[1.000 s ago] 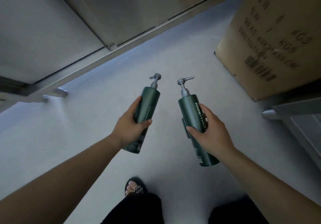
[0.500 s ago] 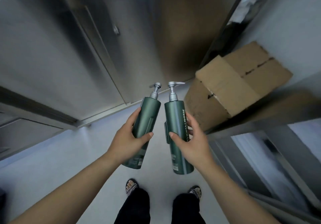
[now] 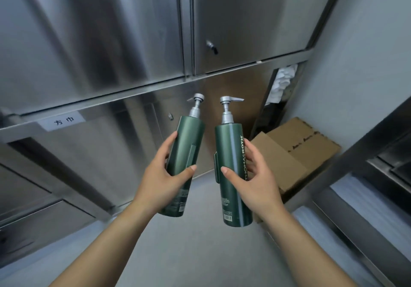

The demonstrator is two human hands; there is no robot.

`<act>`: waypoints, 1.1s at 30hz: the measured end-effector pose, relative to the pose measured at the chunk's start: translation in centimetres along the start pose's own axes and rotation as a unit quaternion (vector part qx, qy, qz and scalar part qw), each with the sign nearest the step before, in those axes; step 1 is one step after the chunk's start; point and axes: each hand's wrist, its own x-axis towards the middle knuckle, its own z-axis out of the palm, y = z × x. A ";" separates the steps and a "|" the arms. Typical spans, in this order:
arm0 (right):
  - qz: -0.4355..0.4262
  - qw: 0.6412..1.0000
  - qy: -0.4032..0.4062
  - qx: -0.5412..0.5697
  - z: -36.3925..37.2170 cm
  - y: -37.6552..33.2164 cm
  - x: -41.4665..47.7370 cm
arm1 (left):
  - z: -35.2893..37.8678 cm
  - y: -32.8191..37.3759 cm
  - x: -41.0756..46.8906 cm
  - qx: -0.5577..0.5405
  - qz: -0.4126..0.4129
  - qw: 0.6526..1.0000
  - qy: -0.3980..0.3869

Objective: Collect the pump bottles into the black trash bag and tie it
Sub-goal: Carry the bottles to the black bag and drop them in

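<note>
I hold two dark green pump bottles with silver pump heads, upright and side by side in front of me. My left hand (image 3: pixel 163 176) grips the left pump bottle (image 3: pixel 189 144) around its middle. My right hand (image 3: pixel 255 180) grips the right pump bottle (image 3: pixel 230 153), which has white lettering down its side. The two bottles are a small gap apart and do not touch. No black trash bag is in view.
Stainless steel cabinet doors (image 3: pixel 111 42) fill the wall ahead, with a white label (image 3: pixel 63 121) on a ledge. A cardboard box (image 3: pixel 298 151) sits on the floor at the right, beside a steel rack (image 3: pixel 360 175). White cloths (image 3: pixel 282 84) sit in a gap behind the box.
My view has tilted up from the floor to the cabinet doors. Both hands have brought the bottles closer together and more upright. The cardboard box now appears farther away at the right.
</note>
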 end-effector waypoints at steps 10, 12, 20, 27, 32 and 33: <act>-0.027 0.996 -0.084 0.032 -7.3 0.9 -2.1 | 6.9 3.8 -6.9 -0.005 -0.016 0.996 0.090; -0.029 0.992 -0.115 0.040 -8.0 1.6 -2.3 | 8.2 3.8 -8.8 0.001 -0.034 0.994 0.108; -0.008 0.958 -0.281 0.063 -4.4 4.2 -5.3 | 8.9 1.0 -18.6 0.053 -0.166 0.958 0.227; -0.030 0.917 -0.395 0.045 1.4 1.9 -8.9 | 5.5 -0.8 -24.9 0.083 -0.224 0.915 0.326; -0.037 0.894 -0.445 0.040 6.6 0.1 -12.4 | 1.6 -2.4 -29.7 0.089 -0.247 0.890 0.373; -0.040 0.889 -0.454 0.041 7.9 -0.3 -13.4 | 0.4 -2.8 -31.0 0.091 -0.252 0.886 0.379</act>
